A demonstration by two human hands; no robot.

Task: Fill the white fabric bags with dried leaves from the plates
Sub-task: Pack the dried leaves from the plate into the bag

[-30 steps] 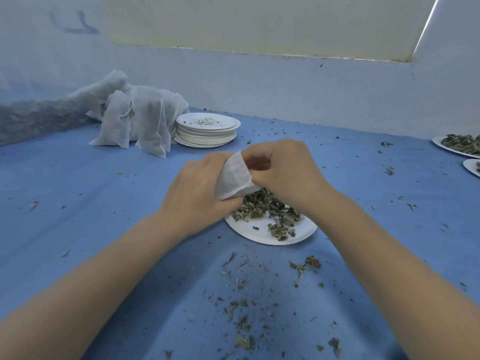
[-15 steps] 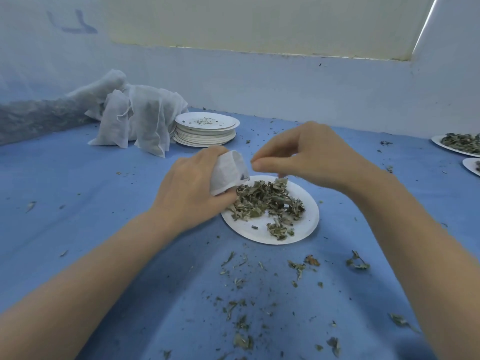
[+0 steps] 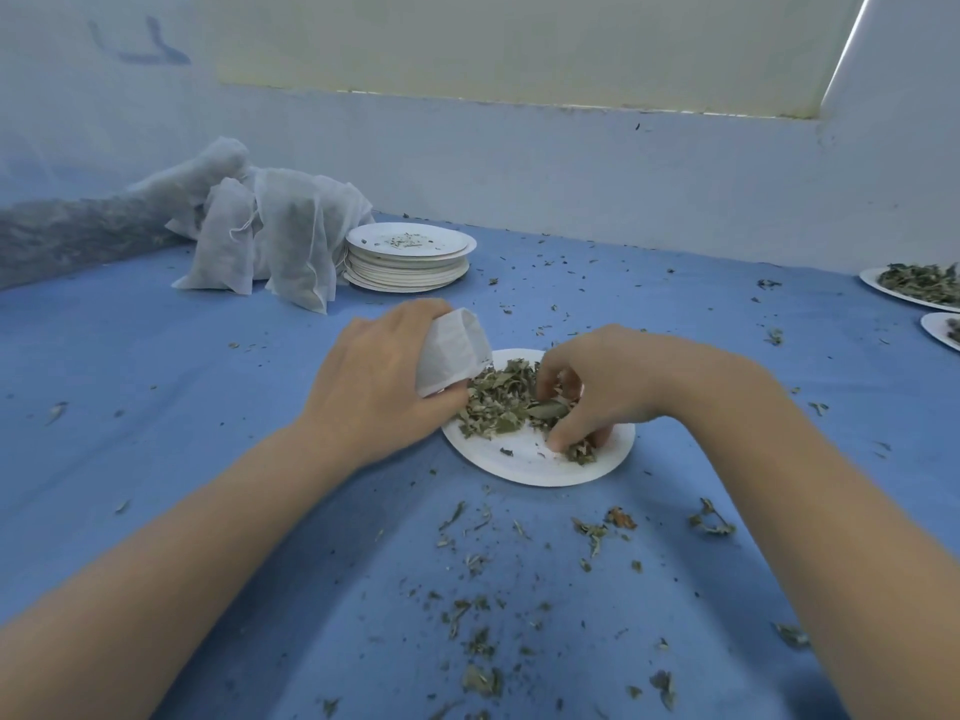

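left hand (image 3: 379, 387): grips white bag (image 3: 451, 350) | right hand (image 3: 613, 381): fingers curled, pinching dried leaves (image 3: 498, 402) on plate (image 3: 524, 465)

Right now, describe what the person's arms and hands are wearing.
Nothing shows on them. The left hand and right hand are bare, with no gloves, rings, watch or bracelets in view. Both forearms are bare to the frame edge; no sleeves show.

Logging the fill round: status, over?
Left hand holds small white fabric bag. Right hand grabbing dried leaves on white paper plate. Nothing blocking.
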